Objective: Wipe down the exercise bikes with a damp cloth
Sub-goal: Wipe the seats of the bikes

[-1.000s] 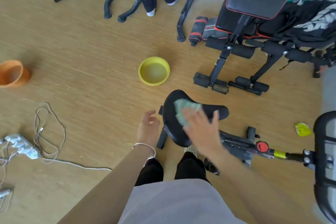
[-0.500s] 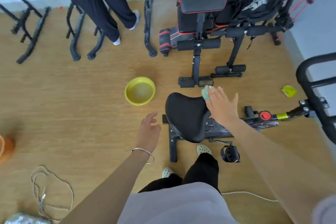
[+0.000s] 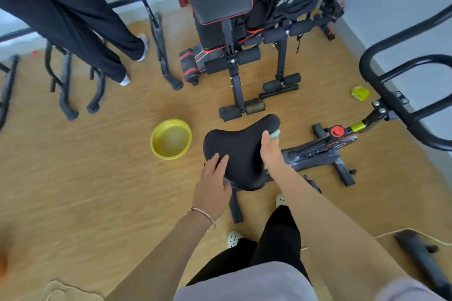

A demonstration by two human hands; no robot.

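Cloth (image 3: 275, 134) pressed to the bike saddle (image 3: 241, 154)

The right hand (image 3: 269, 149) lies along the right side of the black saddle, close to its narrow nose, fingers curled round a pale green cloth. Only a small fold of the cloth shows beyond the fingertips, and it is pressed against the saddle's edge. The left hand (image 3: 212, 184) grips nothing. Its fingers are straight and slightly spread, resting on the wide rear left corner of the saddle, and a thin bracelet (image 3: 204, 218) circles the wrist. The exercise bike's frame (image 3: 318, 151) runs off to the right under the saddle, past a red knob (image 3: 337, 131), to the black handlebar (image 3: 403, 115). A yellow basin (image 3: 171, 139) holding water sits on the wooden floor (image 3: 85, 178) just left of the saddle. A weight bench (image 3: 227, 32) stands beyond the bike. Another person's dark trouser legs (image 3: 80, 27) are at upper left.
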